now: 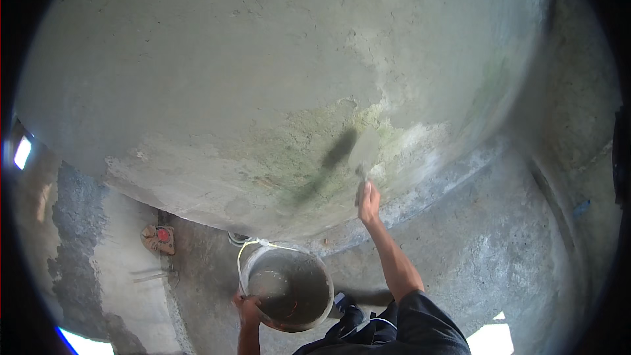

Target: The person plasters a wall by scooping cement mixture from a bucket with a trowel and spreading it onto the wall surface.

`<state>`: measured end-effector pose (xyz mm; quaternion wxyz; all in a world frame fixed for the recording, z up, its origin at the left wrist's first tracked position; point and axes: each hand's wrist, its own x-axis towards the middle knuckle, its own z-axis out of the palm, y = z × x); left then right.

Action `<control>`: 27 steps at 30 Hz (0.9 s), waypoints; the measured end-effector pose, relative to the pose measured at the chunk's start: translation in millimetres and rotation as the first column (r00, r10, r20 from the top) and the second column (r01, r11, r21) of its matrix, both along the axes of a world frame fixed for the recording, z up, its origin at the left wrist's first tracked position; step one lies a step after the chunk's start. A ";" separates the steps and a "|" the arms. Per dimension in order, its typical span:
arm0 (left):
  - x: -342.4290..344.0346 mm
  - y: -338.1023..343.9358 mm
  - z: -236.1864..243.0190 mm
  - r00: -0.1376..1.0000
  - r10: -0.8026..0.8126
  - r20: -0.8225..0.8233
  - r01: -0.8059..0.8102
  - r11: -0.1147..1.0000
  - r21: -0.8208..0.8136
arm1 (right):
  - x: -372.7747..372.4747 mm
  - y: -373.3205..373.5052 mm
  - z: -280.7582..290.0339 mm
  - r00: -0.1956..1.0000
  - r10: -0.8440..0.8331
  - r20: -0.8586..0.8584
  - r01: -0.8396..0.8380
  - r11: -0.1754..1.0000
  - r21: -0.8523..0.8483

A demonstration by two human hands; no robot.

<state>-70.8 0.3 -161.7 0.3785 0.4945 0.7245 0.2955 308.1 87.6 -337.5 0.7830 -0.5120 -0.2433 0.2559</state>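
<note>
My right hand [368,202] is closed on the handle of a trowel, raised toward the curved grey plastered wall [217,52]. The grey blade [363,148] is slightly blurred over a rough, flaking patch with greenish stains, its shadow falling just left of it; whether it touches is unclear. My left hand [246,306] is closed on the left rim of a bucket [328,289], which has a pale rope handle and grey, murky contents. The bucket is below the wall's lower edge, in front of my body.
A grey concrete floor [460,243] runs under the wall, with a curved ledge and groove at the right. A brownish bag with a red mark [158,240] lies at the left, near thin rods. A second container [236,240] is partly hidden behind the bucket. My shoe shows below.
</note>
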 end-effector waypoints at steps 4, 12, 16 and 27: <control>0.6 -1.1 -1.5 0.998 -0.058 0.013 0.059 0.997 -0.051 | -7.9 47.0 69.0 0.989 0.023 -0.147 -0.002 0.989 0.146; -28.6 -2.6 -45.3 0.958 0.261 -0.116 -0.221 0.935 0.278 | -57.5 41.5 94.8 0.925 0.225 0.305 -0.232 0.973 -0.014; -3.9 -6.9 -5.5 0.989 0.090 -0.116 -0.091 0.996 -0.005 | -31.9 31.1 85.3 0.986 0.100 0.131 -0.109 0.992 0.063; -6.4 -1.3 -14.6 0.986 0.084 -0.142 -0.089 0.996 -0.030 | -15.0 30.0 83.9 0.928 0.169 0.332 -0.149 0.985 -0.085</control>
